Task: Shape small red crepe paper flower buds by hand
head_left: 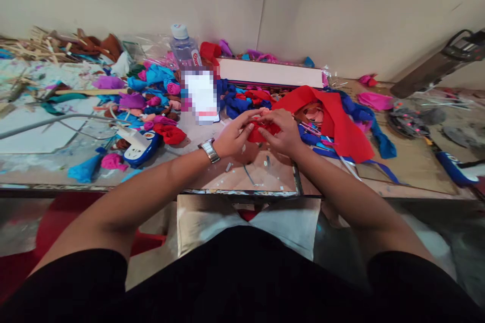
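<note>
Hands meet at the middle of the table [409,166]: the left hand [235,137] and the right hand [282,133] both pinch a small piece of red cloth [261,133], fingers curled tight around it, just above the near edge.

Risk, as I judge it, lies in the clutter. The folded cloth is small and held only by fingertips, so a slack pinch could let it spring open or drop among the red scraps beside it, where it would be hard to pick out. A large red sheet [333,116] lies touching the right hand, and an elbow or wrist could drag it, and the blue strips [379,136] under it, off the table. The power strip [138,147] sits near the left forearm amid loose cloth balls [151,106].

Containers are few: a plastic bottle [184,46] stands upright at the back, cap on, its contents unclear. A long white box [271,73] lies against the wall; whether anything is inside cannot be told.
</note>
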Motion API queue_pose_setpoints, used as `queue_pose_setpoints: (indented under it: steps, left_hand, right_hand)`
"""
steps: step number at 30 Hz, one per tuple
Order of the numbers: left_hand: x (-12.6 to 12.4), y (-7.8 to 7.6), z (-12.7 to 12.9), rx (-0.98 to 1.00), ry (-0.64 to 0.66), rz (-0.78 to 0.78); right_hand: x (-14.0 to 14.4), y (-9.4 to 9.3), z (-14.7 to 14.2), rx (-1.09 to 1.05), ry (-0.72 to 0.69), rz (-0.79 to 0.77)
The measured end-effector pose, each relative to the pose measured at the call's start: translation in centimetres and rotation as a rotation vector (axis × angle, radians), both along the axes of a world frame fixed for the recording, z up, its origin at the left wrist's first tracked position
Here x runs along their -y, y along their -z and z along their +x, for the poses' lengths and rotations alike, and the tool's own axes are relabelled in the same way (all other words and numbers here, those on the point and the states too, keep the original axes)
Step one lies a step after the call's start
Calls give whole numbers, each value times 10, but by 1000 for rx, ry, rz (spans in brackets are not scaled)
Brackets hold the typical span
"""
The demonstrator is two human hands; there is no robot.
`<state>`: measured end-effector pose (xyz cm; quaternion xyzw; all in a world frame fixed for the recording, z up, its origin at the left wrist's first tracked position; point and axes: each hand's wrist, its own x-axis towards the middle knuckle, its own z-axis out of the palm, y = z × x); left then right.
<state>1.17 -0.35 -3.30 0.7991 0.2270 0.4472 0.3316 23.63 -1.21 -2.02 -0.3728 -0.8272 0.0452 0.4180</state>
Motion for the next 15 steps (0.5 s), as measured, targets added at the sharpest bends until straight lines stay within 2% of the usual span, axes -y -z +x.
queue_pose_setpoints:
  steps: [10, 15]
  left_hand:
    - [-4, 8, -2, -3, 77, 45]
    - [-3, 9, 0, 24, 107, -10]
  right_hand:
    - [-3, 4, -3, -29, -93, 67]
    - [-1, 3, -4, -23, -110, 62]
